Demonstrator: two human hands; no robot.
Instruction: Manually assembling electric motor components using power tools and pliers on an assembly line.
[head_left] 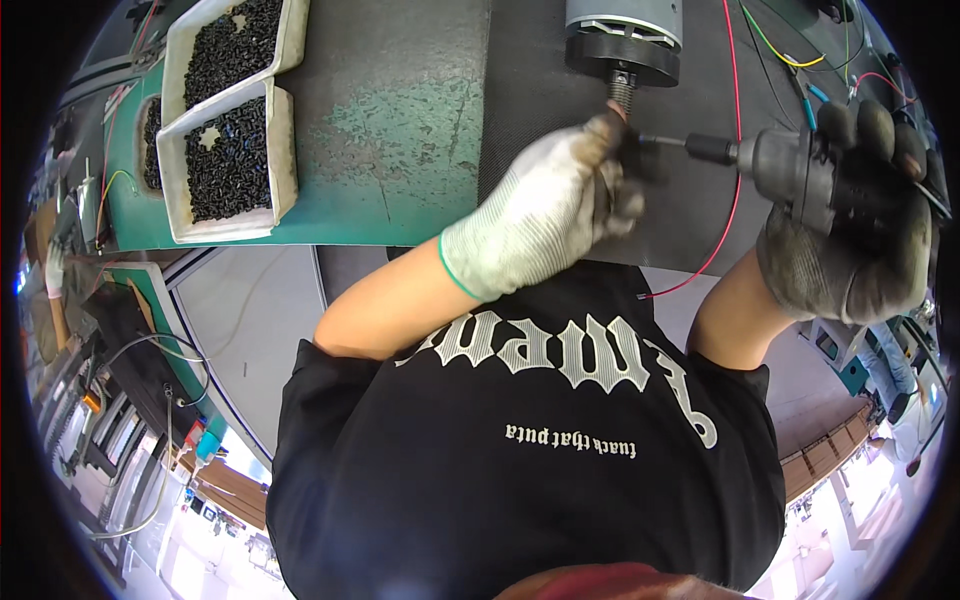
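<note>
Driver [800, 170] lies horizontal on the black mat [540, 80], bit pointing left, clenched in right hand [850, 235]. Left hand [560, 215], gloved, fingers curled, pinches a small part at bit tip, just below motor [625, 35] w/ threaded shaft. Screw trays [225, 120] well apart, upper left.

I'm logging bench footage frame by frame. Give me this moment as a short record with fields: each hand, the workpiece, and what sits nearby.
left hand: in a light knit glove, pinching a small dark part at the driver's tip
right hand: in a dark glove, gripping a powered screwdriver held sideways
workpiece: motor with threaded shaft on a dark mat
nearby: two white trays of black screws; red wire
</note>
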